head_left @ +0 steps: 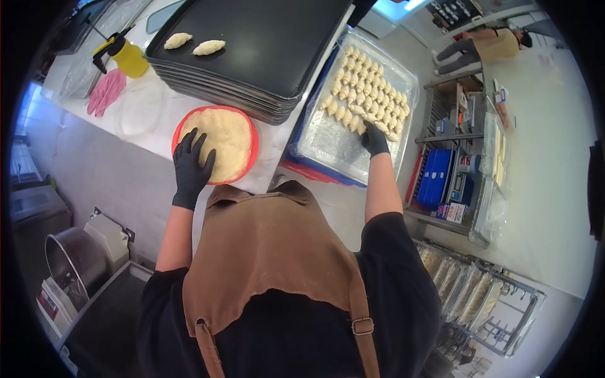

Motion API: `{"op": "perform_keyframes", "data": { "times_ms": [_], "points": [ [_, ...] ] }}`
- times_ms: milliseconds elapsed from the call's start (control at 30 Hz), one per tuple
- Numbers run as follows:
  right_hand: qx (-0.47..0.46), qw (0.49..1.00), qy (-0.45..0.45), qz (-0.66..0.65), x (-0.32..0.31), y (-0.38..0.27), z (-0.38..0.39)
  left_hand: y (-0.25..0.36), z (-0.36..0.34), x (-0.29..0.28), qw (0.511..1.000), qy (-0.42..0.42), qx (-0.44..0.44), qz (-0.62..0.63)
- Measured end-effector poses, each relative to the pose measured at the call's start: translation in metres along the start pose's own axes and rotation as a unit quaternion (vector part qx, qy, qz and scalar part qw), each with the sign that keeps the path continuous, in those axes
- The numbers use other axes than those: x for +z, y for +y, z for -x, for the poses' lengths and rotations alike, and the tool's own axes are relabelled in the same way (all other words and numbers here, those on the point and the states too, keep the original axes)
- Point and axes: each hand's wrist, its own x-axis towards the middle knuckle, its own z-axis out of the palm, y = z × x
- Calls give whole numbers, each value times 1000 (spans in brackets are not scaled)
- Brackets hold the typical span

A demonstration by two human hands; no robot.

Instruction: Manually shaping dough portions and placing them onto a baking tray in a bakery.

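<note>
My left hand (pixel 192 165), in a black glove, rests with spread fingers on a round red bowl (pixel 254 146) and the pale, grainy topping (pixel 227 142) filling it. My right hand (pixel 376 138), gloved too, reaches to the front edge of several rows of small raw croissants (pixel 365 85) on a plastic-lined tray (pixel 328 148). Its fingers are curled around a raw croissant (pixel 362 128) there, partly hidden by the glove. Two coated raw croissants, one at the left (pixel 178 41) and one beside it (pixel 208 48), lie apart on the top black baking tray (pixel 265 50).
The black trays form a tall stack (pixel 220 91) behind the bowl. A yellow spray bottle (pixel 129 58) and a pink cloth (pixel 106 92) are at the left. Shelving (pixel 450 138) with a blue case (pixel 435 178) stands at the right. Farther off is another person (pixel 495 50).
</note>
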Motion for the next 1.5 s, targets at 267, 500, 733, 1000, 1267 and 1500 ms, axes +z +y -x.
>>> {"op": "perform_keyframes", "data": {
  "times_ms": [267, 500, 733, 1000, 1267, 1500],
  "points": [
    [-68, 991, 31, 111, -2, 2, 2, 9, -8, 13, 997, -43, 55, -42],
    [-156, 984, -83, -36, -22, 33, 39, 4, -44, 27, 984, -105, 127, -65],
    [-234, 866, -369, 242, 222, -12, 249, -21, -33, 9, 963, -167, 136, 160],
    [-594, 622, -293, 417, 331, 42, 242, -35, -20, -27, 965, 117, -90, 215],
    [-558, 572, -358, 482, 335, 38, 272, -27, 11, -31, 962, 131, -103, 214],
    [-647, 523, -372, 411, 333, 31, 273, -28, 18, -31, 964, 135, -117, 198]
  ]
}}
